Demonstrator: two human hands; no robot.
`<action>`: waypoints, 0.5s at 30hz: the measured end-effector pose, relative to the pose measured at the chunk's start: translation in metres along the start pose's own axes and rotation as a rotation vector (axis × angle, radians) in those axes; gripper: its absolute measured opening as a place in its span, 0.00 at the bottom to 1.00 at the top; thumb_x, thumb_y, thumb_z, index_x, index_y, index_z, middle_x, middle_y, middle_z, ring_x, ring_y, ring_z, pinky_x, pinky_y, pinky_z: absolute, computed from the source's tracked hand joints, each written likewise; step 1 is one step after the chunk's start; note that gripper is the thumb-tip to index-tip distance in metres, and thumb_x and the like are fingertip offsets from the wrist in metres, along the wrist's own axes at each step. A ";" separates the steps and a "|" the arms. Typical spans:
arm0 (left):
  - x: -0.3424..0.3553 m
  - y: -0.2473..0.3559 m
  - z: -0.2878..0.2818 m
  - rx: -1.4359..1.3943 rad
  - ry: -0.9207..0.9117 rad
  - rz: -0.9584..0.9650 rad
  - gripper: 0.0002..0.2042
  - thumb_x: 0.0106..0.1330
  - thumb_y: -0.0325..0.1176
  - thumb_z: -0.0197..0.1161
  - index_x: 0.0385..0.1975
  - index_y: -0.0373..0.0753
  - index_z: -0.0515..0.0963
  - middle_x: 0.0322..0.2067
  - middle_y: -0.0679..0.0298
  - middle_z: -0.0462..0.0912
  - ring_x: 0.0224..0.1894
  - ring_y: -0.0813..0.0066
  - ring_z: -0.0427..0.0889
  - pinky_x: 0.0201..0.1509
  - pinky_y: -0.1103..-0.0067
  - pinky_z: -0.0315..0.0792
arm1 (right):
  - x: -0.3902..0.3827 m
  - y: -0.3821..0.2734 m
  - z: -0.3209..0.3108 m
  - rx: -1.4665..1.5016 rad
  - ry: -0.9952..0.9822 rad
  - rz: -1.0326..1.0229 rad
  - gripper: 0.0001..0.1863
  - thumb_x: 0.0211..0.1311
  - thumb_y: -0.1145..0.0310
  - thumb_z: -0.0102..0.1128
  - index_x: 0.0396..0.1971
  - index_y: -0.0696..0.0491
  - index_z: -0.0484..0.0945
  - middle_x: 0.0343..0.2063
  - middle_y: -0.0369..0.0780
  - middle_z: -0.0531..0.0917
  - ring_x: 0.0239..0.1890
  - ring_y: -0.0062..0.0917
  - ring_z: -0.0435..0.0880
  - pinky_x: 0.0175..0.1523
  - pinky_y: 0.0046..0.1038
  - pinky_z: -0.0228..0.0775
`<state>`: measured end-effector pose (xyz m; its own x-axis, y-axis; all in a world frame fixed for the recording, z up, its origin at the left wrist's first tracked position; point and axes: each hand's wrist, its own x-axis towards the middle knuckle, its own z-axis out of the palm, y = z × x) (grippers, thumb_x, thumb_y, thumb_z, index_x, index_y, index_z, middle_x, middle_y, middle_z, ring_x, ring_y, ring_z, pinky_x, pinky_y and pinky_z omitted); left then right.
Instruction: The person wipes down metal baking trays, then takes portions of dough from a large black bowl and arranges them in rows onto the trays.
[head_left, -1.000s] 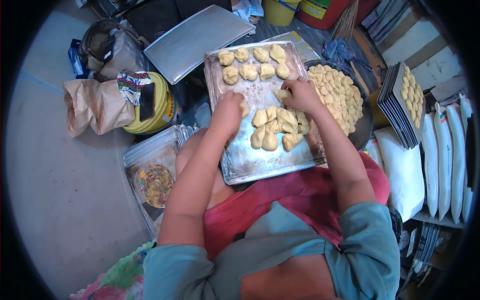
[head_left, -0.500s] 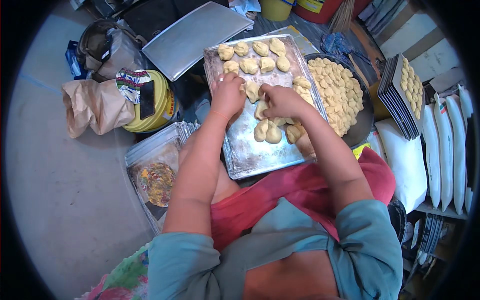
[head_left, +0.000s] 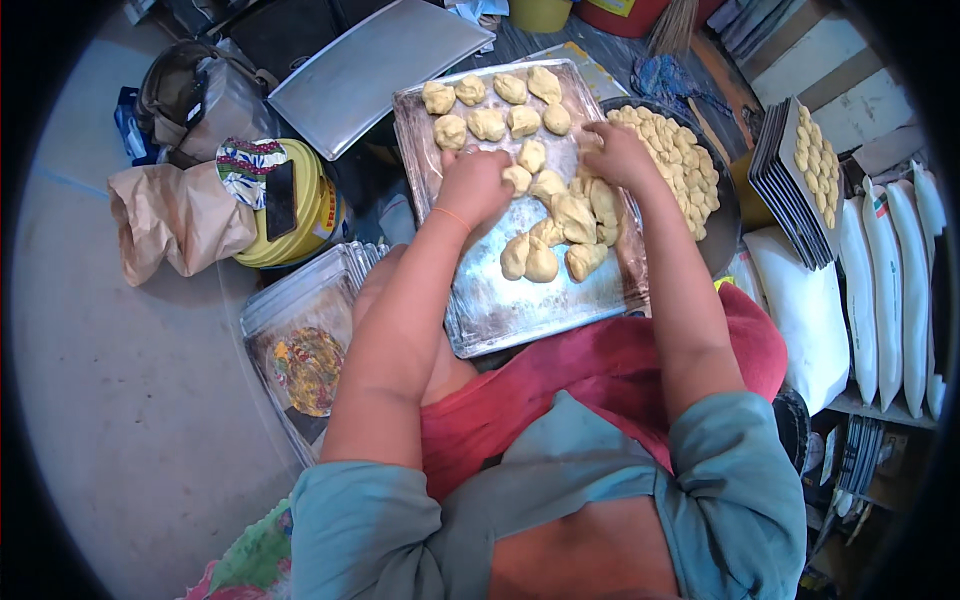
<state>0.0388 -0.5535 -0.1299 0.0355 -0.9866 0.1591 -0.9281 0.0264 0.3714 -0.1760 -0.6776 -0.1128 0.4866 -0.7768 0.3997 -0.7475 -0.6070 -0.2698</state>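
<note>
A metal baking tray carries pale yellow dough. Rounded dough lumps stand in two rows at its far end, and a loose heap of dough pieces lies near its middle. My left hand is over the tray's left side, its fingers closed around a small dough piece that shows at the fingertips. Just beyond that, a separate dough lump rests on the metal. At the tray's right edge, my right hand has its fingers apart and nothing visible in them.
Right of the tray stands a wide dark basin full of dough pieces. An upright stack of trays and white sacks are farther right. To the left are a yellow-lidded bucket, a paper bag and stacked trays.
My right hand has moved right, away from the dough heap to the tray's edge. The left hand has shifted slightly nearer and right. A dough lump now sits alone below the rows.
</note>
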 end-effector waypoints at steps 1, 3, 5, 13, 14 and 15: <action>-0.001 -0.003 0.002 0.027 0.047 -0.003 0.12 0.50 0.39 0.63 0.31 0.41 0.82 0.27 0.59 0.83 0.41 0.62 0.79 0.53 0.63 0.58 | 0.001 0.010 0.001 0.148 -0.239 0.121 0.20 0.48 0.64 0.66 0.45 0.49 0.82 0.39 0.46 0.83 0.41 0.39 0.83 0.49 0.35 0.73; 0.001 0.006 -0.005 0.063 0.021 -0.070 0.13 0.50 0.40 0.63 0.33 0.41 0.81 0.30 0.59 0.83 0.42 0.62 0.79 0.54 0.63 0.58 | 0.005 0.018 -0.002 0.289 -0.435 0.249 0.22 0.48 0.62 0.66 0.46 0.51 0.80 0.38 0.45 0.83 0.40 0.36 0.83 0.46 0.34 0.73; 0.002 0.009 -0.006 0.097 -0.007 -0.143 0.14 0.50 0.40 0.63 0.34 0.40 0.81 0.33 0.59 0.83 0.44 0.62 0.78 0.54 0.63 0.58 | 0.007 0.010 0.001 0.420 -0.266 0.304 0.22 0.47 0.61 0.67 0.44 0.53 0.79 0.38 0.46 0.83 0.41 0.36 0.83 0.46 0.33 0.73; 0.006 -0.002 0.020 -0.073 0.012 0.162 0.26 0.51 0.40 0.63 0.54 0.45 0.75 0.50 0.59 0.79 0.56 0.61 0.72 0.59 0.59 0.50 | -0.013 -0.033 -0.005 0.184 -0.378 0.233 0.25 0.46 0.63 0.69 0.46 0.55 0.74 0.39 0.48 0.83 0.44 0.42 0.82 0.50 0.36 0.72; 0.006 0.000 0.023 -0.076 0.014 0.162 0.26 0.51 0.40 0.63 0.54 0.45 0.75 0.50 0.59 0.79 0.56 0.61 0.72 0.59 0.59 0.50 | -0.020 -0.033 -0.009 0.174 -0.377 0.288 0.24 0.46 0.64 0.68 0.45 0.55 0.74 0.39 0.47 0.83 0.43 0.42 0.82 0.49 0.36 0.73; 0.004 0.003 0.026 -0.060 0.035 0.157 0.25 0.52 0.40 0.62 0.54 0.46 0.76 0.50 0.59 0.79 0.56 0.61 0.72 0.60 0.60 0.50 | -0.025 -0.033 -0.014 0.171 -0.379 0.286 0.24 0.46 0.64 0.68 0.45 0.55 0.74 0.39 0.47 0.83 0.43 0.42 0.82 0.49 0.36 0.73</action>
<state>0.0270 -0.5617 -0.1517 -0.0941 -0.9635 0.2507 -0.8994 0.1903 0.3936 -0.1703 -0.6358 -0.1018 0.4270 -0.9030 -0.0483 -0.8052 -0.3553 -0.4748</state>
